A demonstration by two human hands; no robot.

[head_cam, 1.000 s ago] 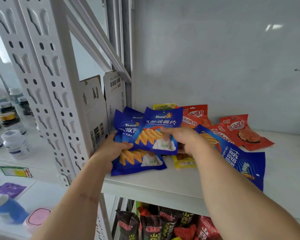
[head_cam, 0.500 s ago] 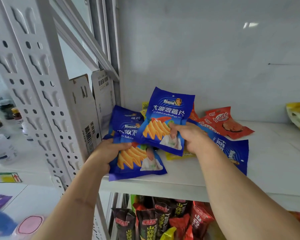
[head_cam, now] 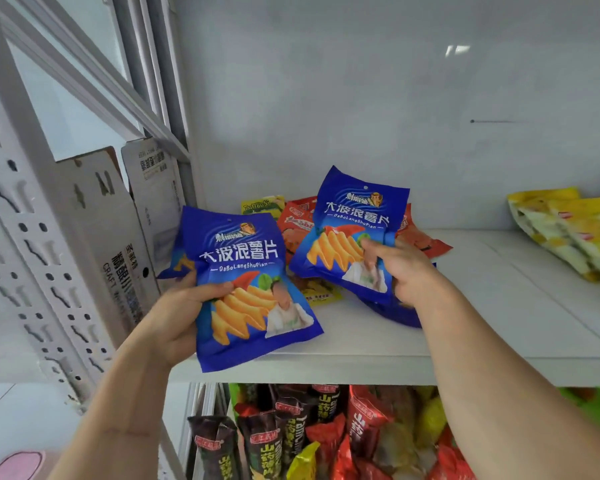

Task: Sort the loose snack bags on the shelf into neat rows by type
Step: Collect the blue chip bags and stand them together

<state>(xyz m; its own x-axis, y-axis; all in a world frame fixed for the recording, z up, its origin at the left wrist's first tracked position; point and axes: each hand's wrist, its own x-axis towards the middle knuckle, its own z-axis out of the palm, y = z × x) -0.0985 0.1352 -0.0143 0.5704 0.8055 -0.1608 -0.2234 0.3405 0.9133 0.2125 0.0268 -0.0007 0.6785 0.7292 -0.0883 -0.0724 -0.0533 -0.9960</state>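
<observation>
- Blue foil dominated the moment: the left hand (head_cam: 174, 317) gripped one blue chip bag (head_cam: 246, 289) by its left edge, thumb curled over the front and the other fingers hidden behind it, the bag upright and lifted at the front lip of the shelf (head_cam: 378, 355).
- The right hand (head_cam: 406, 271) pinched a second blue chip bag (head_cam: 354, 233) at its lower right corner, thumb (head_cam: 374, 244) on the printed face, and held it tilted above the loose pile.
- At least one more blue bag (head_cam: 395, 313) lay flat under the right wrist, and a corner of another (head_cam: 179, 261) showed behind the left one.
- Red snack bags (head_cam: 298, 230) and a small yellow bag (head_cam: 262, 206) lay mixed at the back, touching and overlapping; a second yellow bag (head_cam: 321, 293) lay flat in front of them, and larger yellow bags (head_cam: 568, 230) sat well apart at the right.
- Judgement: the step in hand was gathering the blue type. Doing it well would call for laying one bag squarely on the other, print facing the same way, edges aligned before either was released.
- A bare stretch of shelf right of the pile looked the better spot for a row, since the cardboard boxes (head_cam: 118, 244) crowded the left end.
- Slippery foil would probably slide, so stacks ought to be set down flat, never dropped.
- Collecting the buried blue bags first would spare disturbing the red ones twice.
</observation>
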